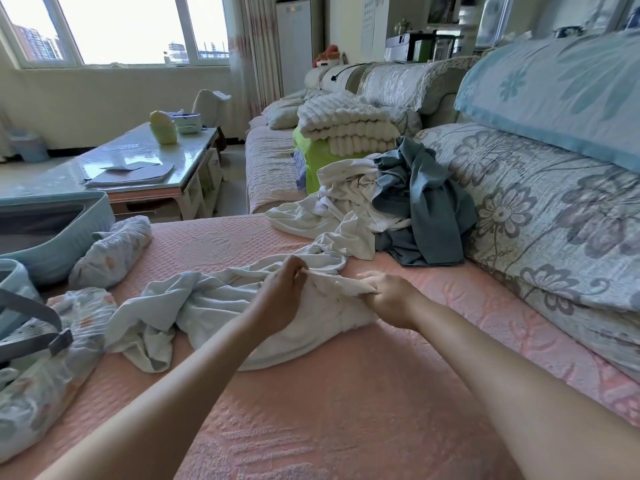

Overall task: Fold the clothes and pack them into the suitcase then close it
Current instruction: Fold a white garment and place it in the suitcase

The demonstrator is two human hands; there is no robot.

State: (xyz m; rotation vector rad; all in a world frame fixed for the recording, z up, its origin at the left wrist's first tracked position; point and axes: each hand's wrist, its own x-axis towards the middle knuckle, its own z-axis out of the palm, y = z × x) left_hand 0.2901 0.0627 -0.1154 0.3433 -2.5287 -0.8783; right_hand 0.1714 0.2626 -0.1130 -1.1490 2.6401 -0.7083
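Observation:
A crumpled white garment lies on the pink sofa cover in front of me. My left hand pinches its raised edge between thumb and fingers. My right hand grips the same edge a little to the right, so the cloth is stretched between them. Behind, a heap of white clothes and a grey-blue garment rests against the floral backrest. The light blue suitcase stands open at the far left, with folded floral cloth in its near half under a grey strap.
A rolled floral bundle lies beside the suitcase. Folded white blankets sit on a green box further along the sofa. A glass coffee table with papers and cups stands to the left. A blue floral cushion tops the backrest.

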